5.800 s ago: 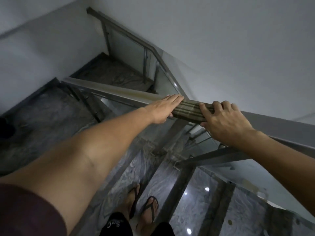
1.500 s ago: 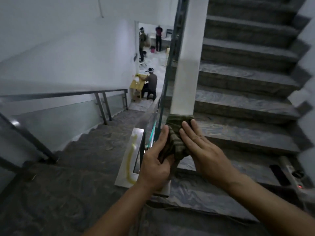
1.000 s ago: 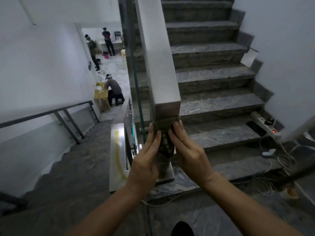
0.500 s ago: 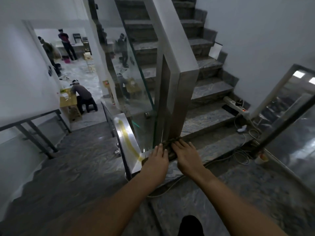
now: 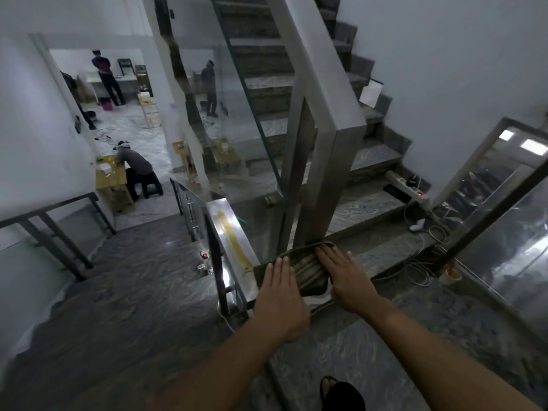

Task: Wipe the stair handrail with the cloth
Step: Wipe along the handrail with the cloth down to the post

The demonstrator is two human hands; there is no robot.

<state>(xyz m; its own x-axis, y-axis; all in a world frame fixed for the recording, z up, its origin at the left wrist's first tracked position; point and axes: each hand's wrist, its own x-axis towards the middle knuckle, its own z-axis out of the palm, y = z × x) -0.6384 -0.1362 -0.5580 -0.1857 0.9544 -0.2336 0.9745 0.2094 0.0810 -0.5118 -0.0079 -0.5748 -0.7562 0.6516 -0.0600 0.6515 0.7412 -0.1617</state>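
Note:
An olive striped cloth (image 5: 307,269) lies spread flat on the near end of the flat steel handrail (image 5: 228,232), which has a yellow streak along its top. The cloth sits right at the foot of the upright steel post (image 5: 326,173). My left hand (image 5: 281,295) presses palm-down on the cloth's near left part, fingers together. My right hand (image 5: 344,277) lies flat on its right side, fingertips at the post's base. The rail end under the cloth is hidden.
A glass panel (image 5: 237,129) rises left of the post. Marble steps (image 5: 370,203) climb ahead; another flight drops to the left. A power strip (image 5: 407,188) with loose cables (image 5: 421,262) and a cup (image 5: 450,275) lie to the right. People work in the room below.
Both hands slid the cloth down the upright post to its foot. The bunched cloth is now spread flat on the rail end under my palms.

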